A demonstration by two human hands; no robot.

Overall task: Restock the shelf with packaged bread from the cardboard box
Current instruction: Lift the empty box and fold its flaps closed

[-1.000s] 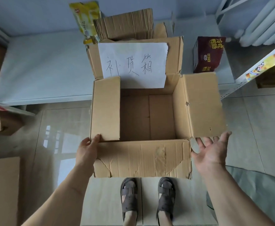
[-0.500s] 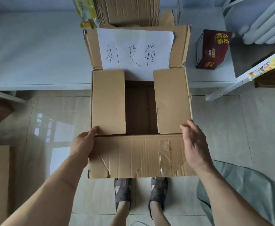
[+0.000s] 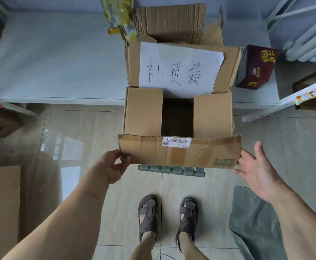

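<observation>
Behind the cardboard box (image 3: 177, 113), a maroon carton (image 3: 256, 69) and yellow packet (image 3: 118, 17) are seen; near flap (image 3: 179, 151) pinched by left hand (image 3: 112, 166), right hand (image 3: 256, 171) spread open beside it.

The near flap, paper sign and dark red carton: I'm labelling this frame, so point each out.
near flap (image 3: 179, 152), head view, middle of its outer face.
paper sign (image 3: 179, 70), head view, centre of the sheet.
dark red carton (image 3: 256, 68), head view, its front face.

Half-closed cardboard box (image 3: 177, 113) on floor

Cardboard box (image 3: 179, 117) before shelf (image 3: 59, 62)
</observation>
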